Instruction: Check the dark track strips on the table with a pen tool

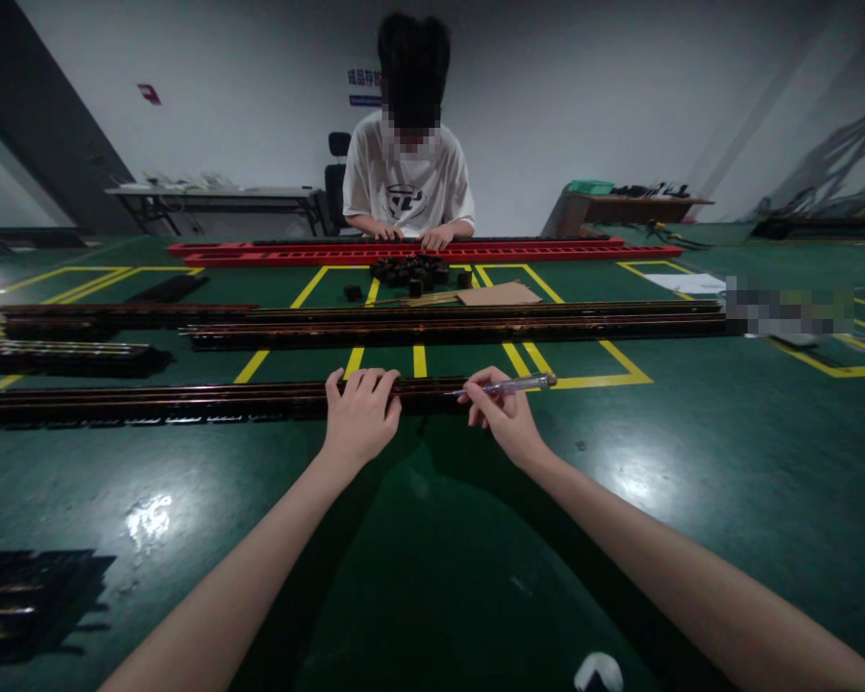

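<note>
My left hand (pixel 360 413) lies over a long dark strip bundle (pixel 187 404), its fingers curled over the far edge and the thumb on the near side. In my right hand (pixel 501 408), pinched between thumb and fingers, is a slim pen-like tool (pixel 515 384) with a clear handle. Its thin tip points left, over the right end of the same bundle. Whether the tip touches the strips, I cannot tell. The lower fingers of the right hand rest by the bundle's end.
Farther back lie more dark strips (pixel 447 329), a piece of cardboard (pixel 501 293) and a pile of small black blocks (pixel 414 274). Across the green table (pixel 418 586), a person (pixel 407 183) works at red rails (pixel 432 256). Dark strips (pixel 21 601) also lie at the near left.
</note>
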